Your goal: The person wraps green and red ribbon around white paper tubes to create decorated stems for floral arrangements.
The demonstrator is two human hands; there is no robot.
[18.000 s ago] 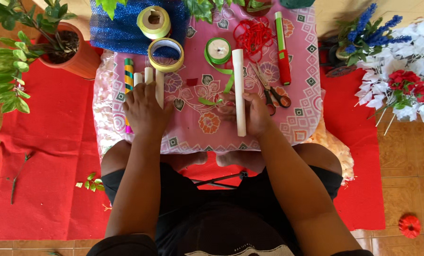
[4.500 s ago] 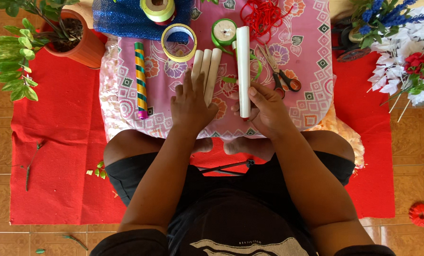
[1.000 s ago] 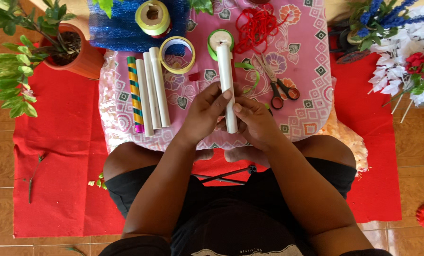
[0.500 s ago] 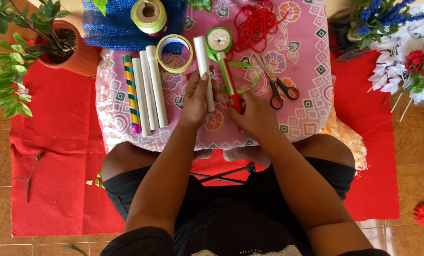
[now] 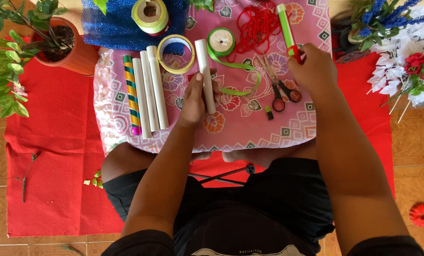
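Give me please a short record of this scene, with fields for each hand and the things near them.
left hand: holds a white tube on the pink cloth
right hand: grips the red end of a green and red stick
beside left hand: three white tubes, striped tube, tape ring
between hands: green ribbon roll, scissors

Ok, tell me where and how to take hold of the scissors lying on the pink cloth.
Take the scissors by the red-and-black handle loops, which lie at the end nearest the person, coming down from above. The blades point away towards the red cord, so the loops probably give the safest hold. The right hand is closest.
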